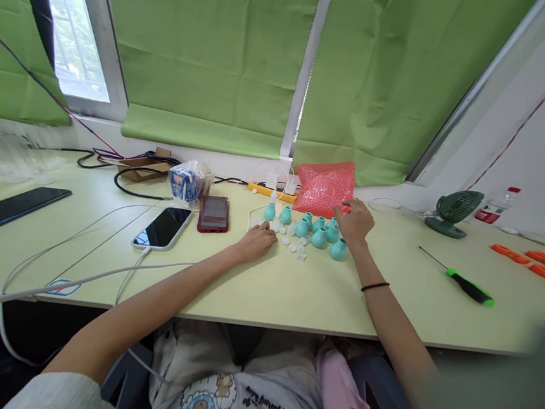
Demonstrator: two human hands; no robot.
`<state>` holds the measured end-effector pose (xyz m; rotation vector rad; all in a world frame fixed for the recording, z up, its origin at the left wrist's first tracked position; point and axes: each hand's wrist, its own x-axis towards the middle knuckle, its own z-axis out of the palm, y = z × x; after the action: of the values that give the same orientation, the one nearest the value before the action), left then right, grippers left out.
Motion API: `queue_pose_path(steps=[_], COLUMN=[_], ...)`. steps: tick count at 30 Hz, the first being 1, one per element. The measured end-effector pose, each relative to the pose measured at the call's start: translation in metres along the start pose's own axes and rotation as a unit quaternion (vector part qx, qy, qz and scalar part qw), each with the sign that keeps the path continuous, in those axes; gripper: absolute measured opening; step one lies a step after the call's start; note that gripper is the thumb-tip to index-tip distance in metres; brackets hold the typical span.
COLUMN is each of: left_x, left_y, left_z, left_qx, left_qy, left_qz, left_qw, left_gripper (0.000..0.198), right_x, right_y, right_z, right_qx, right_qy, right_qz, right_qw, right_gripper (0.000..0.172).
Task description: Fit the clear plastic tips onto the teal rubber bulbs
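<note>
Around the cluster of teal bulbs [320, 231] on the desk [270, 287], the left hand [257, 241] rests curled just left of it among small clear caps [292, 243], its grasp hidden, while the right hand [354, 223] lies on the cluster's right edge, fingers loosely bent over bulbs, grip unclear, before a pink bag [325, 187].

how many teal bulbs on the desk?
8 teal bulbs visible, clustered between the left hand and right hand: two at the left end, four mid-cluster, one under the right hand's fingers, one nearest the desk edge. The right hand may hide more.
</note>
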<state>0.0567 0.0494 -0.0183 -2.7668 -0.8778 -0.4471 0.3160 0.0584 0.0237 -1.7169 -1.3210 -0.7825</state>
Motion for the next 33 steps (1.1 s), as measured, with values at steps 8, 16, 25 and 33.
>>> queue_pose_path(steps=[8, 16, 25, 33], left_x=[0.000, 0.002, 0.001, 0.003], left_y=[-0.001, -0.009, -0.019, -0.027], left_z=[0.001, 0.001, -0.002, -0.002], left_qx=[-0.022, -0.067, -0.140, -0.215], left_qy=[0.026, 0.046, 0.098, 0.101], left_qz=[-0.023, -0.080, -0.156, -0.190], left_qw=[0.999, 0.993, 0.973, 0.953], left_gripper=[0.028, 0.022, 0.024, 0.015], right_x=[0.001, -0.021, -0.029, -0.038], right_y=[-0.023, -0.069, -0.058, -0.066], right_z=[-0.024, -0.070, -0.052, -0.044], right_qx=[0.046, 0.115, 0.033, 0.017], right_qy=[0.085, -0.361, -0.532, -0.576], right_qz=[-0.063, -0.257, -0.236, -0.212], right_qw=[0.993, 0.889, 0.813, 0.789], right_gripper=[0.026, 0.018, 0.044, 0.032])
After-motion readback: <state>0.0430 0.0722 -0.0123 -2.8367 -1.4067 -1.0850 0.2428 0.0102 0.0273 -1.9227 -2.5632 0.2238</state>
